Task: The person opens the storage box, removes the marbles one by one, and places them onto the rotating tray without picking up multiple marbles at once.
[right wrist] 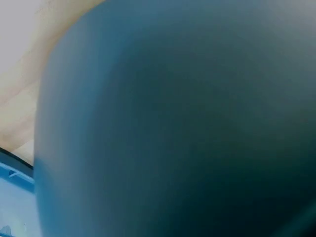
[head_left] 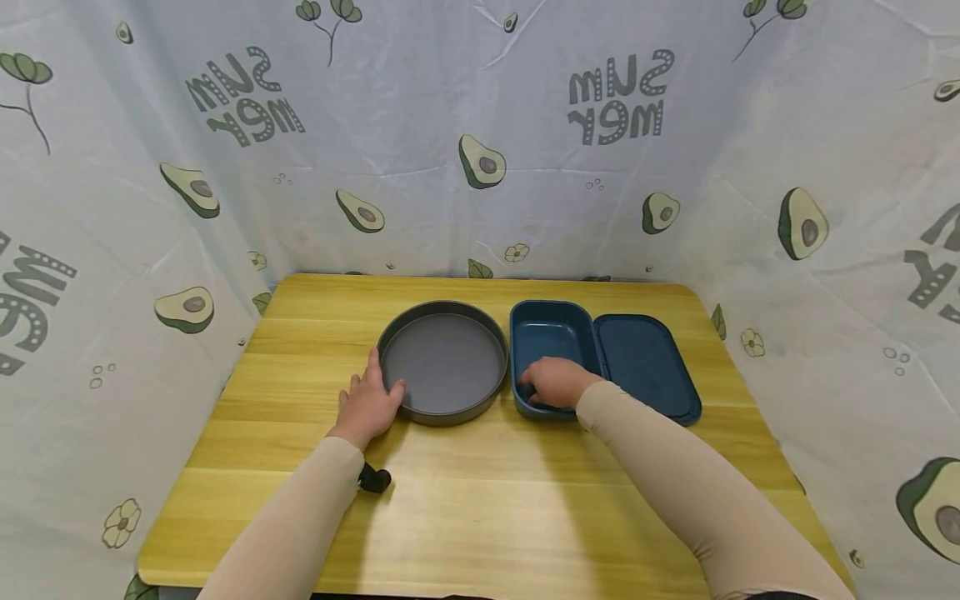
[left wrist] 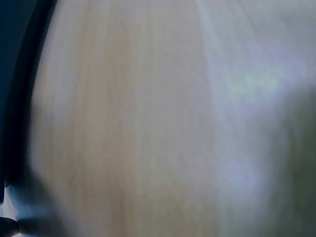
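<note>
A round dark grey pan [head_left: 444, 364] sits near the middle of the table. Against its left rim rests my left hand [head_left: 366, 406], thumb and fingers spread. To the right of the pan stands a deep blue rectangular box [head_left: 555, 321], its flat blue lid [head_left: 648, 367] lying beside it. My right hand [head_left: 557, 382] reaches into the front part of the box, fingers bent downward. Whether those fingertips hold anything is hidden. The left wrist view shows mostly table, with a dark edge at its left. A blurred blue-grey surface [right wrist: 148, 108] fills most of the right wrist view.
The wooden table [head_left: 480, 517] has rounded corners. A white printed curtain [head_left: 420, 108] hangs behind it and along both sides. A small black device [head_left: 375, 479] sticks out at the left wrist.
</note>
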Demonstrator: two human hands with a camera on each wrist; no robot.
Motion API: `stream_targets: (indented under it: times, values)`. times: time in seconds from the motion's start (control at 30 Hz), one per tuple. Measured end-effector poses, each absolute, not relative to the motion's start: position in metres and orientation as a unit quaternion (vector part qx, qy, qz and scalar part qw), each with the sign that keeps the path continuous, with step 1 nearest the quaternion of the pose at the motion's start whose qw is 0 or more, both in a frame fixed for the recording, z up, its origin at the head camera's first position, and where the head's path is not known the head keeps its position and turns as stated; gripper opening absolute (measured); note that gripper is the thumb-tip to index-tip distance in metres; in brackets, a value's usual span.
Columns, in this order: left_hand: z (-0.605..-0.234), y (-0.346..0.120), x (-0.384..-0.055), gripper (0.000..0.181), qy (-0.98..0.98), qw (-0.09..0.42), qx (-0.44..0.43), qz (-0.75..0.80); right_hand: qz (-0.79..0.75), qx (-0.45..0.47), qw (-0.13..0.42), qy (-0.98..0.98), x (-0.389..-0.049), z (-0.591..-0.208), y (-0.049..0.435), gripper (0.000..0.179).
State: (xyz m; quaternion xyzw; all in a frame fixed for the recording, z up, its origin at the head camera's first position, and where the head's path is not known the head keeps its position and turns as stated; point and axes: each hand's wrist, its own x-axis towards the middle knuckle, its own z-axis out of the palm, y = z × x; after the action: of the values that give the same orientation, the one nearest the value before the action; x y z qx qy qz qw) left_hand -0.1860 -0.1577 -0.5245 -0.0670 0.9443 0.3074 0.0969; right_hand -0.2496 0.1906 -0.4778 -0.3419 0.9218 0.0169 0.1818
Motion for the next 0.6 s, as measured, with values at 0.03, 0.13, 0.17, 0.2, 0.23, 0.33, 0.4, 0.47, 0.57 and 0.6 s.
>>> stream_targets:
  times: [0.03, 0.13, 0.17, 0.2, 0.23, 0.33, 0.4, 0.47, 0.57, 0.6]
  values:
    - [-0.525, -0.158, -0.186, 0.09, 0.944, 0.096, -0.066, 0.307, 0.016, -0.342, 0.183, 0.922, -0.249, -0.478, 0.191, 0.024]
    - [-0.525, -0.158, -0.186, 0.091, 0.945, 0.096, -0.065, 0.307, 0.009, -0.337, 0.184, 0.923, -0.249, -0.478, 0.191, 0.025]
    - [-0.525, -0.158, -0.185, 0.091, 0.945, 0.096, -0.064, 0.307, 0.006, -0.335, 0.184, 0.924, -0.249, -0.478, 0.191, 0.026]
    - [-0.525, -0.158, -0.185, 0.091, 0.945, 0.096, -0.064, 0.307, 0.003, -0.332, 0.184, 0.925, -0.249, -0.479, 0.191, 0.027]
    - [-0.525, -0.158, -0.185, 0.091, 0.945, 0.096, -0.063, 0.308, 0.002, -0.332, 0.182, 0.926, -0.249, -0.479, 0.191, 0.027]
    - [-0.525, -0.158, -0.185, 0.091, 0.945, 0.095, -0.063, 0.307, 0.0, -0.331, 0.176, 0.927, -0.249, -0.482, 0.191, 0.019]
    - [-0.526, -0.158, -0.186, 0.091, 0.945, 0.094, -0.064, 0.307, 0.0, -0.333, 0.172, 0.927, -0.248, -0.485, 0.191, 0.009]
    - [-0.526, -0.158, -0.186, 0.091, 0.945, 0.095, -0.066, 0.306, 0.001, -0.334, 0.166, 0.928, -0.248, -0.487, 0.191, 0.003]
    - [-0.527, -0.158, -0.187, 0.091, 0.945, 0.094, -0.067, 0.306, 0.003, -0.333, 0.16, 0.929, -0.248, -0.489, 0.191, 0.009]
    - [-0.528, -0.158, -0.187, 0.091, 0.945, 0.093, -0.067, 0.306, 0.005, -0.332, 0.159, 0.93, -0.248, -0.489, 0.191, 0.009]
